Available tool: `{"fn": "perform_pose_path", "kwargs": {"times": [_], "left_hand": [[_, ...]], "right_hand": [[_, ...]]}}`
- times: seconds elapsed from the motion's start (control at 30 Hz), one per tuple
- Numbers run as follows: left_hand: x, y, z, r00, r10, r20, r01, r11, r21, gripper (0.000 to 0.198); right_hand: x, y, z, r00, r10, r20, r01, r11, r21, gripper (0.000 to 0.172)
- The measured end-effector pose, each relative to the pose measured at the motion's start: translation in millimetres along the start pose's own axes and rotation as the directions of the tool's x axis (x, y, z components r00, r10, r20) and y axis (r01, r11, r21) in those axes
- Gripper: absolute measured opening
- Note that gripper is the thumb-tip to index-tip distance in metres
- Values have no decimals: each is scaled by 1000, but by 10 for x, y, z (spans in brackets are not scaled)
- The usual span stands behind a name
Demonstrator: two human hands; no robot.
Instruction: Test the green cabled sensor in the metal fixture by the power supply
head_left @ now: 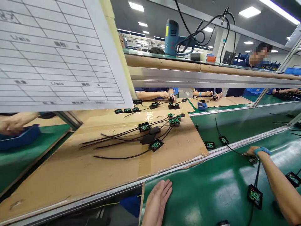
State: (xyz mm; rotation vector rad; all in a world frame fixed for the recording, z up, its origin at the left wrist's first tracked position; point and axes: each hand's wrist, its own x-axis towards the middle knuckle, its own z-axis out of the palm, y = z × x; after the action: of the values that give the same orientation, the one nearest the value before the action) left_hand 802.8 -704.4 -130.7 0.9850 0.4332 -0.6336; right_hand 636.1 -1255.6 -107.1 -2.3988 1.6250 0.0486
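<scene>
My left hand lies flat and open on the green mat at the bottom centre, fingers stretched out, holding nothing. My right arm, with a blue wristband, reaches forward to the mat's far edge. There my right hand is curled over a small black module on a black cable; the fingertips are hidden. Two more black modules with green boards lie on the mat near my right forearm.
A cardboard sheet on the belt carries several cabled circuit boards. Two modules sit on the green belt. A printed form hangs upper left. Co-workers' hands work opposite. On the shelf stands a blue heat gun; a blue tray sits left.
</scene>
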Motion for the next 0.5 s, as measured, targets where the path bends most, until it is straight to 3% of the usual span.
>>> {"fn": "perform_pose_path", "kwargs": {"times": [0.07, 0.13, 0.23, 0.3, 0.4, 0.5], "left_hand": [[98, 29, 139, 999, 37, -29, -39, 996, -74, 5], [174, -5, 265, 998, 51, -40, -56, 990, -132, 6], [300, -149, 412, 994, 107, -35, -113, 967, -229, 7], [404, -260, 454, 983, 178, -35, -180, 936, -301, 7], [556, -381, 422, 965, 261, -29, -253, 890, -379, 3], [641, -434, 334, 947, 321, 30, -279, 863, -421, 20]], "right_hand": [[132, -487, 67, 991, -132, 33, 132, 991, -16, 18], [253, -1185, 220, 943, -331, 22, 331, 943, 26, 40], [315, -2294, 528, 794, -608, -4, 604, 788, 120, 73], [285, -2849, 700, 709, -705, -12, 697, 699, 163, 75], [246, -3241, 838, 678, -734, -49, 728, 660, 188, 57], [288, -3177, 838, 749, -645, -151, 662, 724, 195, 37]]}}
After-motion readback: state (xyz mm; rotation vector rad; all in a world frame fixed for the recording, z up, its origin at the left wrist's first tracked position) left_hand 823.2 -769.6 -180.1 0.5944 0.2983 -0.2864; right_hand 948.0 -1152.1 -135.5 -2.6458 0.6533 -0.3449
